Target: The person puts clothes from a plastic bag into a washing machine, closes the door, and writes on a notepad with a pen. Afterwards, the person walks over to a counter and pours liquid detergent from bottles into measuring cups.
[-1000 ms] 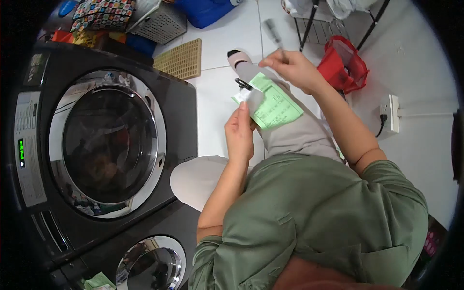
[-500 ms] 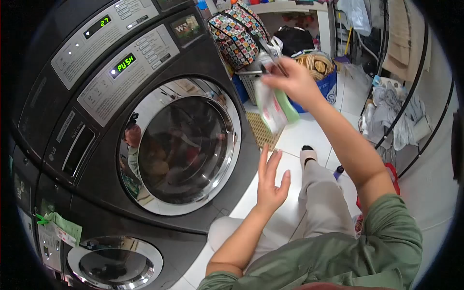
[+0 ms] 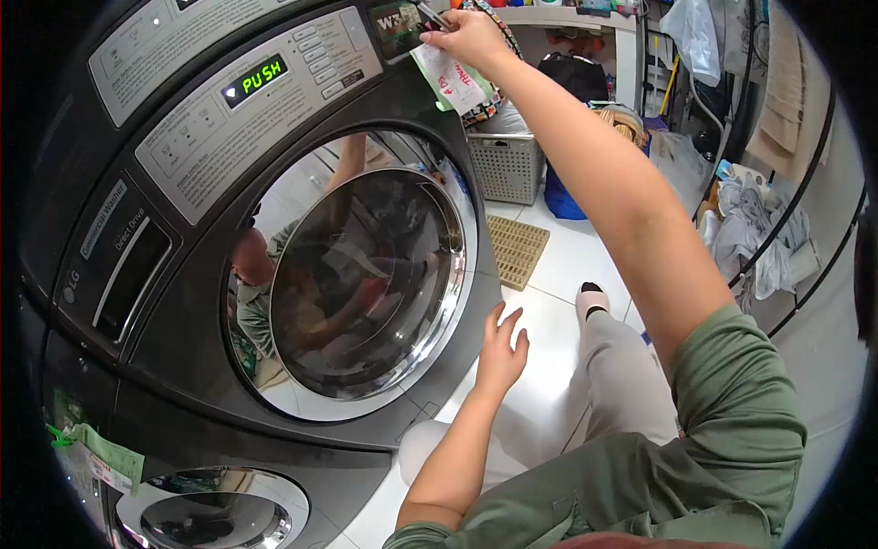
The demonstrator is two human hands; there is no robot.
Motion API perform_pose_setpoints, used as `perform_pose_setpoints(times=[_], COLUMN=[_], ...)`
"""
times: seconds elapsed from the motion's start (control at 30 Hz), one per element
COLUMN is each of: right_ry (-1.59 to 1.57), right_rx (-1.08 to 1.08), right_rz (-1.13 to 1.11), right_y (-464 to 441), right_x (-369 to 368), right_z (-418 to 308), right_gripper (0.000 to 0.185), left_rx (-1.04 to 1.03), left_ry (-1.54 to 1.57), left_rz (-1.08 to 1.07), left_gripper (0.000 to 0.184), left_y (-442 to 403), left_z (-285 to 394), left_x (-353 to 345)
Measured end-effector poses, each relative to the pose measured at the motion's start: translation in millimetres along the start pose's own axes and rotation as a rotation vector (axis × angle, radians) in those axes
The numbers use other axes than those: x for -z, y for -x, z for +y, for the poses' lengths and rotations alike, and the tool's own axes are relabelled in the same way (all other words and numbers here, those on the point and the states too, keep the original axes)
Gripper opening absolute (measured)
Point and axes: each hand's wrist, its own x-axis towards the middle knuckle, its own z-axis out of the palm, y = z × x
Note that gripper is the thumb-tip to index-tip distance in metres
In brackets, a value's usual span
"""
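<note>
Reaching up and forward in the head view, the right hand (image 3: 471,38) is closing its thumb and fingers around a slim metallic object (image 3: 432,16) and the top of a paper slip (image 3: 451,82), which is hanging below the fingertips beside the upper corner of the dark washer (image 3: 197,329); whether the metallic object is a pen or a clip cannot be told. The slip is showing a white face with red handwriting and some green at its lower edge. The left hand (image 3: 501,352) is holding nothing and is hovering open, its fingers spread, near the washer's lower right side. The display (image 3: 256,80) is reading "PUSH" above the round door (image 3: 366,274), whose glass is reflecting a person. At the lower left, a green paper (image 3: 108,456) is hanging by a green clip (image 3: 59,436) beside a smaller round door (image 3: 215,522). Beyond the washer, a grey basket (image 3: 506,169) is standing behind a tan slatted mat (image 3: 517,252), with a blue bag (image 3: 565,199) just beside the basket. Farther back, a white bench (image 3: 549,16) is carrying several small items, and crumpled grey plastic (image 3: 754,224) is lying by a black rack at the right.
</note>
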Motion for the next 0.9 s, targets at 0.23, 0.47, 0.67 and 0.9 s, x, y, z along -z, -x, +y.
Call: perform_pose_setpoints(times=[0.23, 0.47, 0.67, 0.9], right_ry=[0.100, 0.251, 0.132, 0.239], right_rx=[-0.015, -0.094, -0.101, -0.131], right_rz=[-0.166, -0.195, -0.186, -0.272], right_y=[-10, -5, 5, 7], right_x=[13, 0, 7, 22], right_z=[-9, -16, -16, -35], right_gripper=[0.040, 0.048, 0.042, 0.042], left_rx=[0.096, -0.069, -0.411, -0.393], left_ry=[0.057, -0.077, -0.083, -0.039], left_rz=[-0.011, 0.212, 0.671, 0.593], left_gripper=[0.030, 0.024, 0.018, 0.026], left_y=[-4, -22, -119, -248], left_z=[-12, -10, 76, 146], left_x=[1, 13, 97, 146])
